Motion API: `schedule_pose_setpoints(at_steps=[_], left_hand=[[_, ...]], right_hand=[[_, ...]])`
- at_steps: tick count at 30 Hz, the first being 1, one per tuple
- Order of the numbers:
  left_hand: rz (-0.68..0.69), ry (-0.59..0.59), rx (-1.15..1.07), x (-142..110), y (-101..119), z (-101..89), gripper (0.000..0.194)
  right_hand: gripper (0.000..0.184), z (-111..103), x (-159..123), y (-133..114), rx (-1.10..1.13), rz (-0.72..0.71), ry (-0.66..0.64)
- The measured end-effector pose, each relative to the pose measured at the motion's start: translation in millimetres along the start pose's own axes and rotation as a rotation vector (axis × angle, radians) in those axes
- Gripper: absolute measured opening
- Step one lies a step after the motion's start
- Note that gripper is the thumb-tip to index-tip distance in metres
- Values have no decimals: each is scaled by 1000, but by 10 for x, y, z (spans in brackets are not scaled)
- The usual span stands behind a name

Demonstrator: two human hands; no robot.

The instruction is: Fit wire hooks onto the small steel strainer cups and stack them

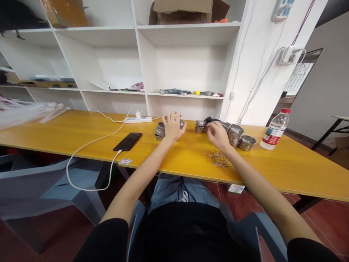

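Observation:
My left hand point(172, 128) is over a group of small perforated metal cups point(160, 130), its fingers spread. It covers part of that group, and I cannot tell whether its fingertips touch a cup. To the right, my right hand point(218, 136) has its fingers bent together beside a second group of stacked metal cups point(235, 131). Whatever lies between those fingertips is hidden or too small to make out. A loose pile of thin curved metal wires point(217, 159) rests on the yellow table point(188, 156), just below my right hand.
A water bottle point(276, 130) with a red cap stands on the right. On the left lies a black phone point(127, 141) with a white cable point(81, 149) looping past the table's front edge. A power strip point(137, 119) sits at the back, below white shelves point(188, 62).

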State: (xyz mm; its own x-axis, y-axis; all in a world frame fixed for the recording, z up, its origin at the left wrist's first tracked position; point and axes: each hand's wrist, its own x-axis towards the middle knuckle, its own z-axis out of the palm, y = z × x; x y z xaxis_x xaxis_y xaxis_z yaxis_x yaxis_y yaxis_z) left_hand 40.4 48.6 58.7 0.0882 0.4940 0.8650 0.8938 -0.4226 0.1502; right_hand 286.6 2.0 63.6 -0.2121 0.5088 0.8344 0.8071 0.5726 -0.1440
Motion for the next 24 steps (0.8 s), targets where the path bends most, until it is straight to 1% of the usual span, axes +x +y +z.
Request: schedule_pose_setpoints(at_steps=[3,6,8,10,12,14,18,24], left_hand=[[257,-36,-57,-63,175,54,34],[501,-90,-91,-153,382,140,32],[606,-106,-94,-209,484,194,32],[672,-125,-88,-250,531,233,33],[704,-145,-73,-272,525,258,33],[706,-155,-46,-278,488,270,33],[670,-162,0,-269,427,274,29],[657,-181,19,-271,452,273,27]], right_hand=[[22,-80,50,-8,-55,-30,110],[22,-152,89,26,-123,-47,198],[24,-186,100,57,-179,-37,234],[27,-199,99,87,-242,-10,241],[31,-189,87,114,-303,18,217],[34,-160,70,135,-360,34,166],[34,-88,33,155,-457,70,39],[35,-43,19,151,-540,183,-159]])
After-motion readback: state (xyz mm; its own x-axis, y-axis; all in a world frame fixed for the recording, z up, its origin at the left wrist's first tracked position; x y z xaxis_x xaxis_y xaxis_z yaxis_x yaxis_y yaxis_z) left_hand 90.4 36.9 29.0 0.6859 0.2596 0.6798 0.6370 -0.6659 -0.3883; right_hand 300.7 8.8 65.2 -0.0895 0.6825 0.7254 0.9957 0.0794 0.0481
